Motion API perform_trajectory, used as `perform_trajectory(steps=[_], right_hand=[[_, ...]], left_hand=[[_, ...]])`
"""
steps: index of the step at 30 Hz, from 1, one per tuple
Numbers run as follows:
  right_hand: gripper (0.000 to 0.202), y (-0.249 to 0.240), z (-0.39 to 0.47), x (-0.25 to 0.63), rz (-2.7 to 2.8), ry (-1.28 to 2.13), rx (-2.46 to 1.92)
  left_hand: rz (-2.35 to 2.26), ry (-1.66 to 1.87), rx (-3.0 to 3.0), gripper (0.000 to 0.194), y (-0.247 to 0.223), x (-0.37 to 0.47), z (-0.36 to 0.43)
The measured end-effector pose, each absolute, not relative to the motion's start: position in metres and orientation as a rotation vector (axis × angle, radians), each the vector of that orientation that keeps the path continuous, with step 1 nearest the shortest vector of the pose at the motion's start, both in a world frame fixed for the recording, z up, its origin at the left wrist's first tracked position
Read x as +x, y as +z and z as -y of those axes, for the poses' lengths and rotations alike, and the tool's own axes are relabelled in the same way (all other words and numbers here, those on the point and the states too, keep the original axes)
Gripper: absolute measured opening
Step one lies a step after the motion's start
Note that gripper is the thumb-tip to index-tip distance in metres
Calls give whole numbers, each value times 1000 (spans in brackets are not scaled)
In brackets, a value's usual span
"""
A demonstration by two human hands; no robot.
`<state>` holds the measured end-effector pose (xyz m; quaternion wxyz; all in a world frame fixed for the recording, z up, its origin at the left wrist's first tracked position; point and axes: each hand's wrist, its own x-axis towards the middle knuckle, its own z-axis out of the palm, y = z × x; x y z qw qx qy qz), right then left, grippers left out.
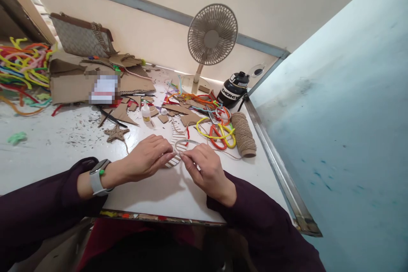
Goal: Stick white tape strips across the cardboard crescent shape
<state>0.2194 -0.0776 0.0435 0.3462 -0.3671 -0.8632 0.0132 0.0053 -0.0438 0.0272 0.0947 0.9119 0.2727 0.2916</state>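
Near the table's front, my left hand (pixel 148 158) and my right hand (pixel 207 170) face each other, fingertips almost touching. Both pinch a thin pale strip (pixel 185 141), which curves in a loop above my right fingers. Under and behind the fingertips lies a striped, curved piece (pixel 178 134), partly hidden by my left hand. A twine-wrapped star (pixel 116 133) rests left of my left hand, with a small white glue bottle (pixel 145 112) behind that hand. Orange-handled scissors (pixel 218 137) lie beyond my right hand.
Twine spool (pixel 244 134) and black bottle (pixel 233 89) stand at the right, near a fan (pixel 212 34). Cardboard scraps (pixel 191 119) cover the middle. Pipe cleaners (pixel 25 66), a large cardboard piece (pixel 68 87) and a handbag (pixel 81 36) sit at the back left.
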Motion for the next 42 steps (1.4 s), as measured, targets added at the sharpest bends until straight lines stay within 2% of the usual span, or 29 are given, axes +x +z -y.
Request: perform_trajectory(steps=[4, 11, 15, 17, 23, 26, 31, 34, 36, 37, 40, 42], right_hand=[[18, 41, 82, 216, 2256, -61, -929], [16, 41, 88, 212, 2228, -38, -897], [27, 51, 92, 215, 2293, -19, -1004], [26, 59, 91, 219, 2345, 163, -1026], [20, 77, 79, 231, 2220, 1109, -1063], [20, 81, 75, 233, 2138, 1307, -1141], [16, 86, 73, 240, 2228, 1094, -1228], [16, 90, 70, 247, 2308, 938, -1232], [16, 91, 68, 252, 2324, 818, -1229], [16, 90, 66, 253, 2321, 772, -1229], [17, 87, 63, 255, 2312, 720, -1220], [18, 86, 62, 254, 2310, 715, -1216]], left_hand=[[-779, 901, 2763, 20, 25, 10, 49], [-727, 1088, 2828, 16, 22, 13, 51], [-640, 1079, 2751, 16, 27, 9, 53], [-580, 1044, 2688, 16, 31, 7, 53], [-477, 975, 2620, 14, 40, 2, 50], [-474, 938, 2658, 16, 43, 2, 49], [-903, 625, 2486, 40, 53, -11, 35], [-1149, 170, 2339, 39, 55, -25, 23], [-1188, 0, 2357, 47, 51, -29, 21], [-1189, -31, 2372, 45, 48, -29, 21], [-1145, -59, 2339, 19, 42, -24, 27], [-1133, -26, 2277, 12, 40, -21, 31]])
